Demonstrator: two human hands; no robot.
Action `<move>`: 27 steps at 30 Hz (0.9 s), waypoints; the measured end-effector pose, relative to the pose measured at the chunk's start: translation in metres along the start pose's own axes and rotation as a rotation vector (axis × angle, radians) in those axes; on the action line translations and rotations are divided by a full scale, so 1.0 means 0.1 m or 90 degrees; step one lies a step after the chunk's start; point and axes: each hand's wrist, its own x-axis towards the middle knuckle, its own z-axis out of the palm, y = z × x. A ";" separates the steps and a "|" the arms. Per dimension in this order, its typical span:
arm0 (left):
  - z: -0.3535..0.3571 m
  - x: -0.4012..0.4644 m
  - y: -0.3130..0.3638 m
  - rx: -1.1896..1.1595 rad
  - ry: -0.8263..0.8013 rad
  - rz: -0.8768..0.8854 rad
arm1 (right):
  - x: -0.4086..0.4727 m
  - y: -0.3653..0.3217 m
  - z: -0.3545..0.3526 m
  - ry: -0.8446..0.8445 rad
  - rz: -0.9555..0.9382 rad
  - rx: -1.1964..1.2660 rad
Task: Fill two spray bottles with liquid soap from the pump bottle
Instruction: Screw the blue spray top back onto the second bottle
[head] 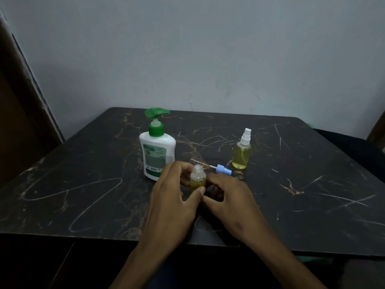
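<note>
At the centre of the frame, an open-necked small spray bottle (198,178) stands on the dark marbled desk (83,184), partly filled with yellow-green liquid. The left hand (173,201) has its grip closed around the bottle, thumb pressed to its front. The right hand (227,197) touches the bottle's right side, fingers curled; whether it truly grips cannot be told. Just behind lies the blue spray cap (223,170). The white pump bottle (157,151) stands left of centre, and a capped, filled spray bottle (242,152) stands right of centre.
</note>
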 end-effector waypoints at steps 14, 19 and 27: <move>0.02 0.00 -0.04 0.000 -0.006 0.004 | 0.06 0.21 -0.29 0.042 0.028 -0.100; 0.02 -0.01 -0.03 -0.004 -0.017 -0.002 | 0.36 0.33 -0.32 0.053 -0.005 -0.273; 0.03 0.00 -0.04 0.005 -0.016 -0.004 | 0.48 0.41 -0.15 -0.006 -0.025 -0.352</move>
